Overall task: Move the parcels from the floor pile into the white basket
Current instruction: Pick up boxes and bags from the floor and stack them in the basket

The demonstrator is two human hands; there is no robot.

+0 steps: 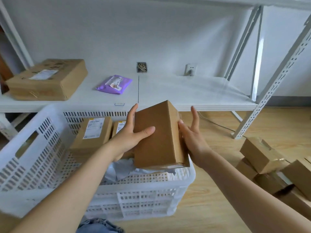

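Observation:
A plain brown cardboard parcel (pixel 158 135) is held over the right end of the white basket (pixel 42 158). My left hand (pixel 130 137) grips its left side, thumb across the top face and fingers along the far edge. My right hand (pixel 193 138) touches its right side with fingers extended upward. Inside the basket lie two labelled brown parcels (pixel 94 133) and a white soft mailer (pixel 124 169). The floor pile of brown parcels (pixel 269 163) sits at the right.
A low white shelf (pixel 185 91) runs behind the basket, carrying a large brown box (pixel 48 79) and a purple pouch (pixel 114 84). The rack's perforated upright (pixel 269 91) stands at the right. A cable trails over the wooden floor (pixel 218 190).

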